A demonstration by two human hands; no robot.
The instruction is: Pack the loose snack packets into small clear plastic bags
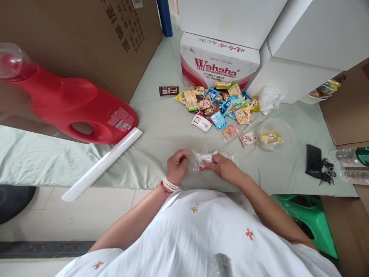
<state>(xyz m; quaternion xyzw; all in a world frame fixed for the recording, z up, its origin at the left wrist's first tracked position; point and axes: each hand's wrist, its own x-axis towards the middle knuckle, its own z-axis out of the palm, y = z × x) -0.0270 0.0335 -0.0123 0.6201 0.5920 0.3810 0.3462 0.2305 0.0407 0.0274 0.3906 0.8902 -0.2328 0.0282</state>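
Right grip (224,167) holds crinkly packet (205,157)

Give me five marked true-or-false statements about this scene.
1. The right hand touches a small white-and-red plastic packet. True.
2. The left wrist is bare. False: a white beaded bracelet circles it.
3. A red-and-white cardboard Wahaha box stands behind the heap of colourful wrapped snacks. True.
4. Every snack lies in the heap. False: a dark brown rectangular COCOA packet lies apart, left of it.
5. A yellow-wrapped packet lies in a clear round plastic dish. True.
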